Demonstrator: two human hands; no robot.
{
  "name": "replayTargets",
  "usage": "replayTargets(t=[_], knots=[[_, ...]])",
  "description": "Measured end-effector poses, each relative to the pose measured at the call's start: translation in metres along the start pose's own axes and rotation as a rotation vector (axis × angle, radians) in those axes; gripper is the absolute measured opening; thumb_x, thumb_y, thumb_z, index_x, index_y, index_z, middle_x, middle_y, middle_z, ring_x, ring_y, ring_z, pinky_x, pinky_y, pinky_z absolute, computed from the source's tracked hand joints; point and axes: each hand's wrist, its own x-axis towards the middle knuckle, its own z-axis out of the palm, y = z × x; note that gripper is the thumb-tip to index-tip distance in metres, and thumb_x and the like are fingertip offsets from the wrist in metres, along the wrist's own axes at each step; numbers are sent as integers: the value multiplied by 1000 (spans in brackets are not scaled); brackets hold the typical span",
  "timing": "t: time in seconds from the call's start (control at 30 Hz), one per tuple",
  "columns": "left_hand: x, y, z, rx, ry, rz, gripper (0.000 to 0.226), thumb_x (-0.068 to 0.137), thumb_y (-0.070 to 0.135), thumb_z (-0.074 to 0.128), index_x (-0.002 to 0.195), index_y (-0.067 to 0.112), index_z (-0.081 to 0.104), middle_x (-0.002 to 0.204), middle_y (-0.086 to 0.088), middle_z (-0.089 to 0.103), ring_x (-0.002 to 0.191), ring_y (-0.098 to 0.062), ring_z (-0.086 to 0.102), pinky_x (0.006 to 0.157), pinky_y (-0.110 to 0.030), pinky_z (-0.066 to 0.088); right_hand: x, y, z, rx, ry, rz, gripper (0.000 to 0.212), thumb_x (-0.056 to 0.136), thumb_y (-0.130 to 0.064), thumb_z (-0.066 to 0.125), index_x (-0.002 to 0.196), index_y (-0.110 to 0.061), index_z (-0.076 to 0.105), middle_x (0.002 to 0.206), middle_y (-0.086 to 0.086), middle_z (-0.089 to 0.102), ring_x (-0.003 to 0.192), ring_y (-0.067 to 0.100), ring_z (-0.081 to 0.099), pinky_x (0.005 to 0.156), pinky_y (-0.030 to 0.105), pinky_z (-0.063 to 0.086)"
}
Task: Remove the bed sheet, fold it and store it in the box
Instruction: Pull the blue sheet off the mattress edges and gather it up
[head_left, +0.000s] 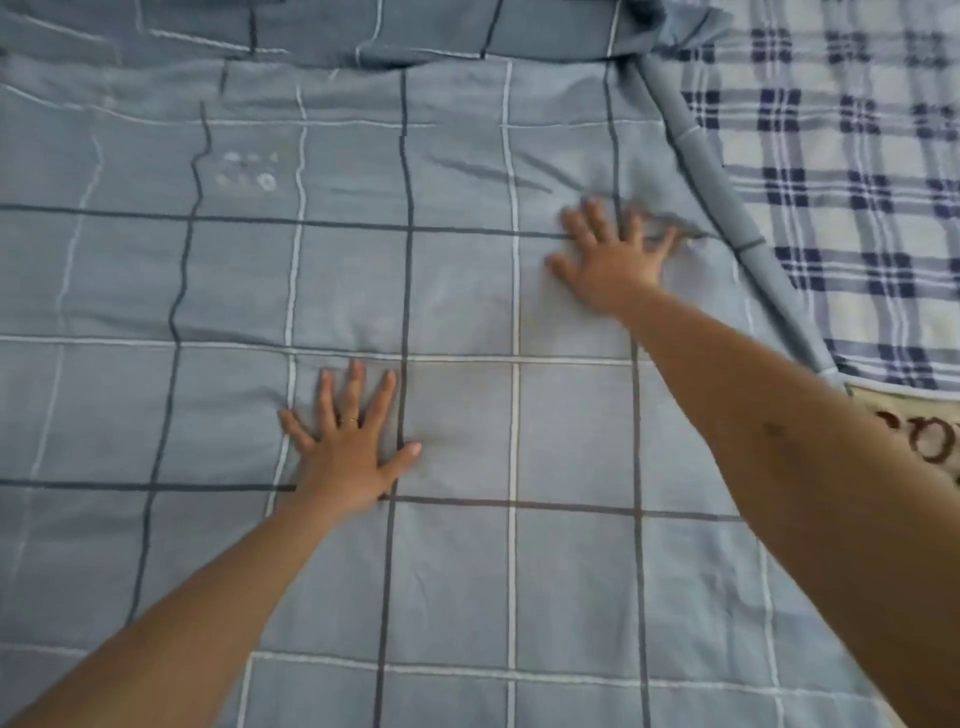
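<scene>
Hands, left (347, 446) and right (613, 259), press open-fingered on the grey-blue checked cotton bed sheet (467, 571); uneven smoothing risks trapping creases.

Bare forearms (208, 597), thin gold ring (347, 420) on left hand (348, 457), pale pink thumbnail (414, 448).

The bed sheet (457, 291), grey-blue with a wide grid of dark and white lines, lies spread nearly flat with soft creases. Its right edge runs diagonally across a white-and-navy plaid cover (857, 208); its far end is bunched up.
</scene>
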Motion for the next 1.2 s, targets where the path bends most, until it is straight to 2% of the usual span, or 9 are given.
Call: replayTargets(t=[0.07,0.13,0.23,0.37,0.5,0.6,0.73,0.97,1.2], knots=[[7,-2,-1,-35,-155,3,89,70,87,17,124,47,-43,129,9,-57,131,-28,-41,99,-73,-9,17,15,-21,90,-71,361,63,96,-60,14,149,-37,-10,157,-9,-18,144,38,-12,104,73,-4],[7,-7,-10,-29,-285,35,94,64,89,17,118,48,-48,119,11,-63,123,-24,-48,99,-72,-11,16,-1,-24,-43,-15,319,65,98,-54,18,152,-25,-3,159,2,-11,145,35,-10,109,67,-7],[9,-7,-12,-90,-307,48,93,51,87,5,116,49,-49,123,11,-62,118,-22,-52,97,-71,-17,-9,-69,0,-123,206,-310,65,94,-49,40,151,-24,21,158,7,13,145,32,11,111,62,1],[4,-12,-19,-107,-170,96,89,68,81,19,134,50,-32,146,8,-42,131,-24,-43,95,-66,-18,-6,-155,11,-419,86,-1095,53,90,-51,31,137,-34,46,146,-3,44,135,30,39,107,62,21],[29,-53,-38,-45,-60,78,79,74,66,35,146,36,24,156,3,21,143,-30,15,88,-75,27,82,-195,-25,-211,89,-664,62,92,-63,20,149,-41,10,159,-9,6,146,27,10,109,63,-2],[107,-126,-82,-112,92,-87,77,77,66,19,148,37,12,158,9,0,143,-36,12,93,-77,19,136,-224,-50,22,76,-123,68,93,-65,17,148,-37,-11,157,-8,-17,144,27,-17,106,63,-17],[224,-239,-158,-307,187,-451,61,95,54,27,150,36,5,158,11,-9,144,-32,-6,106,-70,7,204,-275,-72,21,299,-284,67,94,-60,26,151,-34,2,159,-3,-11,146,24,-12,111,53,-16],[383,-329,-197,-187,466,-622,86,76,68,25,144,18,37,151,-16,30,138,-42,21,102,-71,7,353,-321,-92,160,400,-60,70,89,-65,28,150,-34,15,160,-3,4,146,29,3,114,54,-9],[403,-335,-213,-203,221,-676,82,77,63,31,136,9,47,139,-24,44,128,-49,35,98,-72,21,368,-330,-109,162,277,-6,74,81,-59,30,148,-28,29,158,1,16,145,32,13,115,55,-2]])
